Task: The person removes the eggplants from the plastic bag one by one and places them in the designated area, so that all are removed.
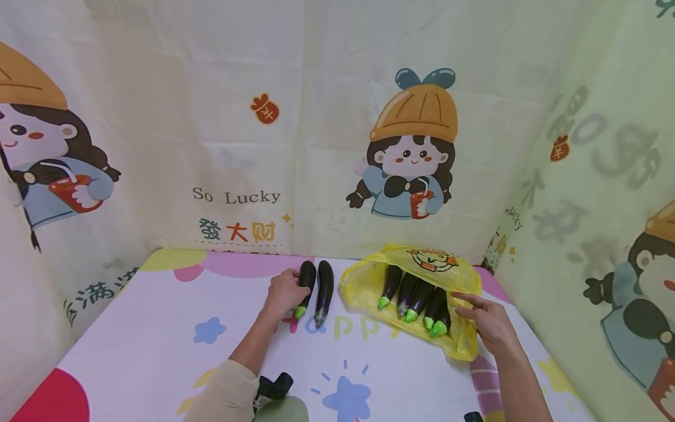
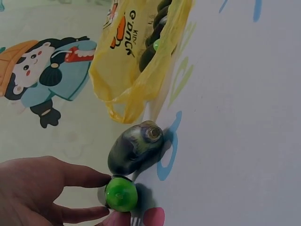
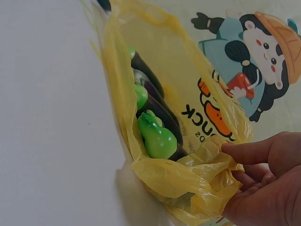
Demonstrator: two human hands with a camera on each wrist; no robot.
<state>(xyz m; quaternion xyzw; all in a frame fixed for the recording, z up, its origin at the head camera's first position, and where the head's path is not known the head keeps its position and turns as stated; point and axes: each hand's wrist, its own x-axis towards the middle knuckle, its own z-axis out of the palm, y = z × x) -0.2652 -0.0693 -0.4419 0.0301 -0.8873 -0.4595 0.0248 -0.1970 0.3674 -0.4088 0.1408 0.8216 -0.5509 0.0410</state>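
My left hand (image 1: pixel 283 293) grips a dark purple eggplant (image 1: pixel 307 275) with a green cap. In the left wrist view, thumb and finger lie on either side of this eggplant (image 2: pixel 121 194). Right beside it rests a second eggplant (image 1: pixel 325 290), its end brownish instead of green. A yellow plastic bag (image 1: pixel 361 281) lies to the right, its mouth facing me, with several eggplants (image 1: pixel 391 284) inside, mostly green caps outward. At the bag's right edge, my right hand (image 1: pixel 493 325) pinches the crumpled plastic (image 3: pixel 218 165) between thumb and fingers.
A printed white cloth (image 1: pixel 253 351) covers the table. Patterned fabric walls (image 1: pixel 327 146) stand behind and at both sides. A black object (image 1: pixel 275 387) shows by my left forearm, and another dark piece (image 1: pixel 473 417) at the bottom edge.
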